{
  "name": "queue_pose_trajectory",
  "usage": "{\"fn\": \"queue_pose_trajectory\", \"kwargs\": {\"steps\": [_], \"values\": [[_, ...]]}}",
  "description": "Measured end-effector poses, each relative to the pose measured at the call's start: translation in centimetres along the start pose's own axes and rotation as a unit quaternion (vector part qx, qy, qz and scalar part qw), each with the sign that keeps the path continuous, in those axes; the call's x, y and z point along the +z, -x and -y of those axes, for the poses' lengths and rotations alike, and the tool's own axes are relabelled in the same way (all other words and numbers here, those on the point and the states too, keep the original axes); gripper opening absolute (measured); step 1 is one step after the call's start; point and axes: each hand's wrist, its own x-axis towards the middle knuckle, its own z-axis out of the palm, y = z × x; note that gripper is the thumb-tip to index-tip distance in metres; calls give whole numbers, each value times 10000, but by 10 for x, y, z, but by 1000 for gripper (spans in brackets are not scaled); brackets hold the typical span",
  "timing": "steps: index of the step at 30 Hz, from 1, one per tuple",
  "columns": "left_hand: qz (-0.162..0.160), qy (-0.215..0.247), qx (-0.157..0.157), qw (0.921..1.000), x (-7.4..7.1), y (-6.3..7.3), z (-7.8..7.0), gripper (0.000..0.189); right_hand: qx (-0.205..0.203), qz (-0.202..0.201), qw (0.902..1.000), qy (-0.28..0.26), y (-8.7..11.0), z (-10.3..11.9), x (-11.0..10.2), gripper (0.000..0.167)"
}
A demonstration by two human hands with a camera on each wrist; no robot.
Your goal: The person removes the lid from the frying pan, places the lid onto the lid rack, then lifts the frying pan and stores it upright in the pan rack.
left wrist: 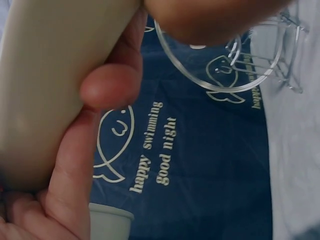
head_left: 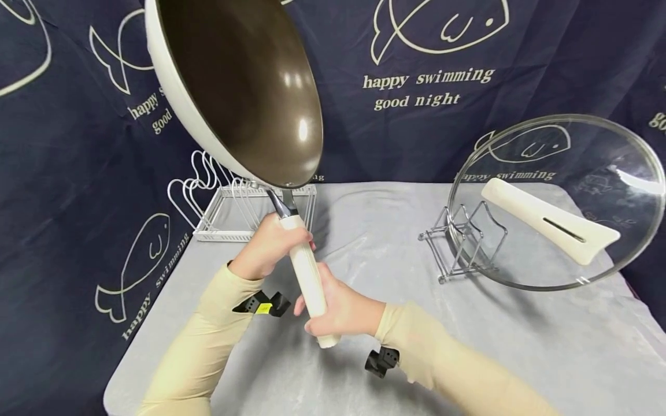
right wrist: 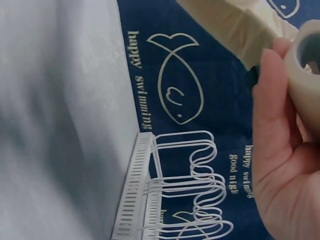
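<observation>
A large frying pan point(head_left: 250, 98), white outside and brown inside, is held up in the air at the upper left of the head view, tilted with its inside facing me. My left hand point(head_left: 273, 245) grips the upper part of its cream handle point(head_left: 308, 277), close to the metal neck. Lower down, my right hand point(head_left: 340, 303) holds the same handle near its end. The right wrist view shows the hollow end of the handle point(right wrist: 305, 75) in the right hand's fingers. In the left wrist view the handle point(left wrist: 45, 90) lies against the left hand's fingers point(left wrist: 75, 155).
Behind the pan, a white wire rack point(head_left: 224, 236) stands at the table's back left. On the right, a chrome wire stand point(head_left: 468, 268) holds a big glass lid point(head_left: 520, 283) upright, with a long cream handle point(head_left: 546, 219). A grey cloth covers the table point(head_left: 385, 231); a dark blue fish-print curtain point(head_left: 354, 138) hangs behind.
</observation>
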Motion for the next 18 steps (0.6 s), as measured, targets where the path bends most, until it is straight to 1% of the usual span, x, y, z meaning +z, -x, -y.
{"fn": "queue_pose_trajectory", "kwargs": {"steps": [3,6,9,12,14,17,18], "values": [[39,-123,58,9999,-5,2,-4,5,-51,73,10000,11,-3,4,1,66],[77,-269,-61,9996,-10,4,-7,3,129,176,9997,-88,-5,6,4,67],[83,-348,-132,9993,-16,7,-7,5,283,311,9990,-162,-7,7,7,68],[52,-303,-33,9995,-21,9,-7,7,294,403,9986,-201,-11,8,8,69],[31,-264,46,9996,-23,9,-6,6,301,430,9983,-244,-14,8,9,69],[-36,-289,29,9996,-27,10,-5,1,402,492,9974,-347,-19,7,11,67],[-63,-344,7,9994,-29,10,-5,3,444,522,9969,-391,-20,7,12,66]]}}
